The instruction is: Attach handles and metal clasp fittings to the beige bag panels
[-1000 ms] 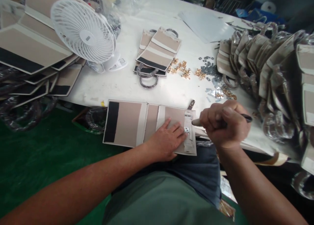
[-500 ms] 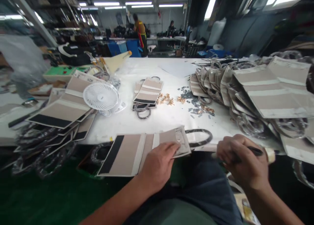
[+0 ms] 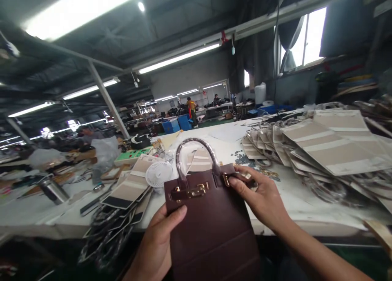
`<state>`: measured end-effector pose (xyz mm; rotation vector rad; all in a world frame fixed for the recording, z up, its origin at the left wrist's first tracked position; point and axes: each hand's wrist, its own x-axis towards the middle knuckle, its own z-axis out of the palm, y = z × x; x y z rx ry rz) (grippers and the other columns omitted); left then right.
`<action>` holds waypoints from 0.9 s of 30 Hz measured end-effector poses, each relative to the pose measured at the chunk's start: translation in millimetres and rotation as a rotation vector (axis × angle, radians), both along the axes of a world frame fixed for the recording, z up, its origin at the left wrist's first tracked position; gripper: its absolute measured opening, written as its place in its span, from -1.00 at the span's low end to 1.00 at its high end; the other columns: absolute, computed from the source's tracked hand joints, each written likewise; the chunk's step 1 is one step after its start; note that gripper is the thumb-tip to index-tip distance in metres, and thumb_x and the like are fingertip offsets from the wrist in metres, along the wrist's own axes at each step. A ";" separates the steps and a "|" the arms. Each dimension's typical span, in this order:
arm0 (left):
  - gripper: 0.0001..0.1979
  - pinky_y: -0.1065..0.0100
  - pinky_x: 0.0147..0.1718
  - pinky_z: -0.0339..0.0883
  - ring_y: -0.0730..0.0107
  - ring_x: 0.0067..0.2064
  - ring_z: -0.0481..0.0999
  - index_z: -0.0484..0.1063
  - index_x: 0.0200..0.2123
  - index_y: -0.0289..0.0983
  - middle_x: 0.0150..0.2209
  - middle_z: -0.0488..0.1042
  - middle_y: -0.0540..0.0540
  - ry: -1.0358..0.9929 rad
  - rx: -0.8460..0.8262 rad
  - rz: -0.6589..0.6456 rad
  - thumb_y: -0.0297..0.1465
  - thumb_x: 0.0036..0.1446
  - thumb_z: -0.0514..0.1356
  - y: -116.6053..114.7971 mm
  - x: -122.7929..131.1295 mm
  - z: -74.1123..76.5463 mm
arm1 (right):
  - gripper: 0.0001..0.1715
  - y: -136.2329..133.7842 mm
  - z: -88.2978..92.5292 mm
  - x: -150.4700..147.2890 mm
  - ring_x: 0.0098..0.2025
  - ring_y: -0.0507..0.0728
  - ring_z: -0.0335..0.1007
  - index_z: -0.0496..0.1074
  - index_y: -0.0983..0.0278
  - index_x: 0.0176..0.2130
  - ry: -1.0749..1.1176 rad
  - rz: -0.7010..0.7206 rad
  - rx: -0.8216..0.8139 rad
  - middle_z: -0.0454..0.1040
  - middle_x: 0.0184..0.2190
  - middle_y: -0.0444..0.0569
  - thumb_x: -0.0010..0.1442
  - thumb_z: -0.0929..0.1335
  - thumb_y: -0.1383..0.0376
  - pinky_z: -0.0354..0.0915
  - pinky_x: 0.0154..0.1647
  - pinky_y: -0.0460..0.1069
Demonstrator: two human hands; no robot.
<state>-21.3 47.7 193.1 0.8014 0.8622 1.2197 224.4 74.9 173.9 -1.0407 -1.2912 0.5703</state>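
Observation:
A dark brown handbag panel is held up in front of me, its smooth outer side facing me. Its arched, plastic-wrapped handle points upward. My left hand grips the panel's left edge, thumb on the front. At the upper right corner, the thumb and fingers of my right hand pinch a short brown strap beside a gold fitting. Another gold clasp sits at the upper left of the panel. The panel's lower part runs out of view.
Stacked beige-lined panels fill the table's right side; more panels lie at left. A white fan, a steel flask and small metal parts are on the white table. A person stands far back.
The panel has come up from the table edge and turned its brown side toward me. My right hand has let go of a handled tool and taken the strap. The view has tilted upward.

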 end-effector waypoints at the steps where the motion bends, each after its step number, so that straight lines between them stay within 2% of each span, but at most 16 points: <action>1: -0.54 -0.05 0.13 0.52 -0.16 0.06 0.68 0.63 0.06 -0.26 0.01 0.68 -0.27 0.006 0.013 -0.008 -0.40 0.06 0.49 0.3 2.1 1.1 | -0.57 -2.0 3.1 4.1 -0.33 0.15 0.41 0.64 0.23 -0.21 0.020 0.004 -0.031 0.58 -0.37 -0.05 0.26 0.44 -0.07 0.32 -0.29 0.01; 4: -0.56 -0.05 0.11 0.52 -0.18 0.04 0.68 0.63 0.03 -0.31 0.02 0.68 -0.31 0.052 0.049 -0.059 -0.37 0.06 0.51 8.4 10.0 -1.2 | -0.45 -3.8 -2.5 18.1 -0.45 0.09 0.22 0.43 0.24 -0.48 0.120 0.014 -0.134 0.38 -0.54 -0.13 0.28 0.41 -0.12 0.16 -0.42 -0.02; 8: -0.56 -0.05 0.14 0.49 -0.16 0.05 0.68 0.61 0.03 -0.30 -0.01 0.69 -0.29 0.070 0.095 -0.097 -0.35 0.08 0.51 27.7 28.0 -15.2 | -0.41 0.2 -23.9 33.1 -0.47 0.06 0.11 0.30 0.23 -0.50 0.208 0.029 -0.201 0.22 -0.57 -0.18 0.25 0.43 -0.14 0.04 -0.46 -0.02; 12: -0.54 -0.09 0.25 0.39 -0.15 0.15 0.62 0.57 0.10 -0.27 0.01 0.68 -0.28 -0.075 0.067 -0.160 -0.23 0.18 0.45 45.9 47.1 -34.4 | -0.45 7.5 -38.6 44.5 -0.47 0.06 0.11 0.36 0.24 -0.45 0.306 0.046 -0.249 0.27 -0.55 -0.17 0.21 0.47 -0.13 0.05 -0.47 -0.03; 15: -0.51 -0.15 0.31 0.31 -0.18 0.19 0.58 0.55 0.11 -0.25 0.05 0.66 -0.28 -0.170 0.000 -0.271 -0.14 0.20 0.42 58.7 47.7 -55.3 | -0.48 17.4 -48.9 52.8 -0.47 0.08 0.19 0.44 0.25 -0.40 0.359 0.037 -0.277 0.36 -0.54 -0.14 0.16 0.49 -0.13 0.12 -0.46 -0.02; 17: -0.44 -0.18 0.31 0.29 -0.23 0.23 0.55 0.56 0.10 -0.25 0.08 0.64 -0.29 -0.170 0.025 -0.373 -0.14 0.09 0.49 66.5 40.2 -71.5 | -0.48 23.8 -56.5 57.9 -0.48 0.10 0.24 0.48 0.26 -0.37 0.369 0.020 -0.303 0.39 -0.55 -0.12 0.14 0.49 -0.13 0.17 -0.46 -0.01; 19: -0.25 -0.19 0.31 0.28 -0.32 0.28 0.48 0.55 0.11 -0.26 0.11 0.62 -0.33 -0.163 0.079 -0.466 0.00 -0.09 0.55 73.3 31.6 -85.8 | -0.50 27.5 -63.2 61.7 -0.48 0.11 0.26 0.49 0.27 -0.34 0.389 0.065 -0.340 0.41 -0.55 -0.11 0.14 0.48 -0.11 0.17 -0.47 -0.02; 21: -0.05 -0.19 0.30 0.27 -0.37 0.32 0.42 0.55 0.13 -0.30 0.11 0.61 -0.39 -0.173 0.048 -0.512 0.27 -0.15 0.43 78.8 28.1 -95.7 | -0.53 27.9 -68.2 63.2 -0.50 0.09 0.26 0.47 0.28 -0.34 0.404 0.166 -0.395 0.43 -0.54 -0.11 0.16 0.48 -0.08 0.16 -0.48 -0.03; 22: 0.00 -0.17 0.30 0.28 -0.35 0.34 0.41 0.54 0.14 -0.31 0.11 0.61 -0.41 -0.176 -0.006 -0.519 0.38 -0.10 0.30 81.0 29.3 -99.0 | -0.54 27.2 -70.3 63.0 -0.50 0.08 0.26 0.46 0.27 -0.35 0.399 0.220 -0.425 0.43 -0.53 -0.11 0.17 0.48 -0.07 0.16 -0.48 -0.03; 24: 0.03 -0.13 0.29 0.29 -0.28 0.35 0.41 0.53 0.17 -0.33 0.10 0.61 -0.41 -0.162 -0.127 -0.538 0.44 0.05 0.08 84.4 36.2 -103.9 | -0.55 25.3 -74.3 61.1 -0.49 0.08 0.28 0.45 0.27 -0.35 0.362 0.292 -0.481 0.46 -0.50 -0.10 0.19 0.48 -0.06 0.18 -0.46 -0.03; 27: 0.06 -0.09 0.28 0.31 -0.27 0.34 0.42 0.51 0.21 -0.36 0.13 0.60 -0.42 -0.149 -0.184 -0.629 0.44 0.06 0.07 86.3 46.8 -112.5 | -0.53 23.3 -82.8 56.8 -0.48 0.09 0.27 0.46 0.27 -0.35 0.269 0.290 -0.539 0.45 -0.50 -0.10 0.23 0.44 -0.08 0.19 -0.45 -0.03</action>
